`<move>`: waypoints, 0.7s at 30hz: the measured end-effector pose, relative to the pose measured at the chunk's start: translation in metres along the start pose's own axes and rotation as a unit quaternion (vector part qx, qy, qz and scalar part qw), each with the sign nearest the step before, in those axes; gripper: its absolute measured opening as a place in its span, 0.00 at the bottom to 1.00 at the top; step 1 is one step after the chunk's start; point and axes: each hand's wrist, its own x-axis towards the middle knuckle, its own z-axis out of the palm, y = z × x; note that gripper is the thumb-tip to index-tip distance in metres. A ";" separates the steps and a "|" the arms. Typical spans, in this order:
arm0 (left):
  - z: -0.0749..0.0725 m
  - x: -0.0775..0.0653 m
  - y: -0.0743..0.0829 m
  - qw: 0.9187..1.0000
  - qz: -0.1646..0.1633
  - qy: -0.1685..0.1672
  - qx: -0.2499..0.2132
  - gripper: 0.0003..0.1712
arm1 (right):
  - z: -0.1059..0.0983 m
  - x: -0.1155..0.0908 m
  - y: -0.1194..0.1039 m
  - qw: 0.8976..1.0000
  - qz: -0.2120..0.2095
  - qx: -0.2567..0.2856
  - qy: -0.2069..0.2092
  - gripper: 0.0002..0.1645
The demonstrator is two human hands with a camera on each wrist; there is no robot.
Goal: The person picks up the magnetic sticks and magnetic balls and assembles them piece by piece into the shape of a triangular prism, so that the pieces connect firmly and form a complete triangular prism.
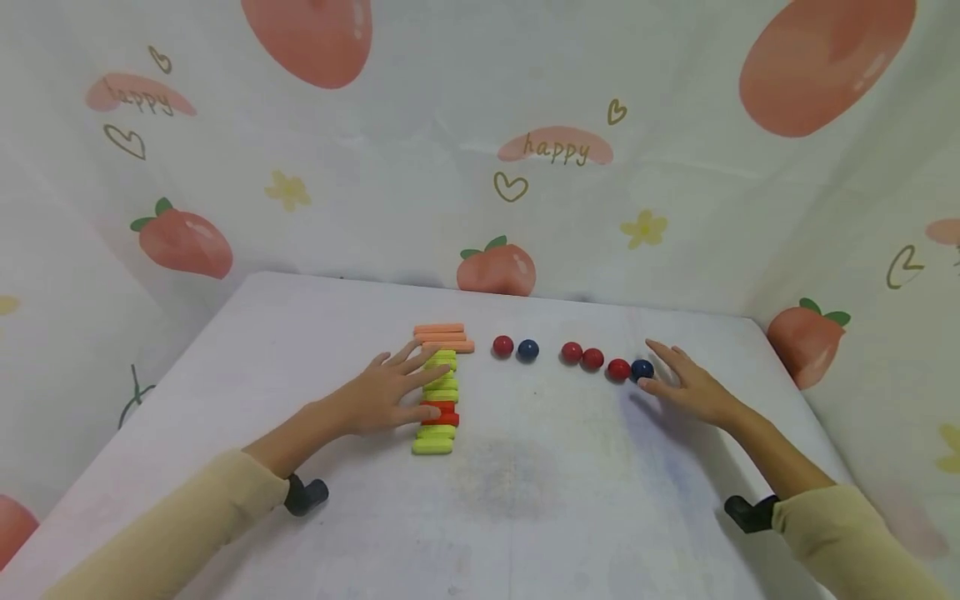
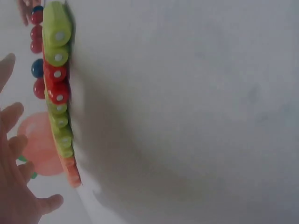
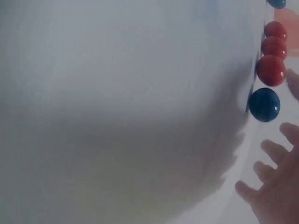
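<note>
My left hand, fingers spread, hovers over a column of short rods. Lime-green rods lie side by side, with red rods among them. In the left wrist view, pale round dots show in the ends of the green rods and red rods. Longer orange rods lie just beyond the fingertips. On the other side, my right hand has its fingers extended beside a dark blue ball, thumb close to it. Nothing is held in either hand.
Left of that blue ball stand red balls in a loose row. Another red ball and a second blue ball sit nearer the rods. All lie on a white table backed by a fruit-printed curtain.
</note>
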 end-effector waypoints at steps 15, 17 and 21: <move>0.009 -0.019 0.010 0.992 0.099 0.046 -0.065 0.17 | 0.015 0.001 0.005 0.996 -0.051 0.035 0.070 0.32; 0.010 -0.019 0.011 0.992 0.100 0.048 -0.064 0.15 | 0.014 0.000 0.004 0.996 -0.042 0.028 0.074 0.30; 0.011 -0.019 0.014 0.992 0.101 0.049 -0.056 0.12 | 0.010 -0.006 -0.001 0.997 -0.031 0.019 0.070 0.27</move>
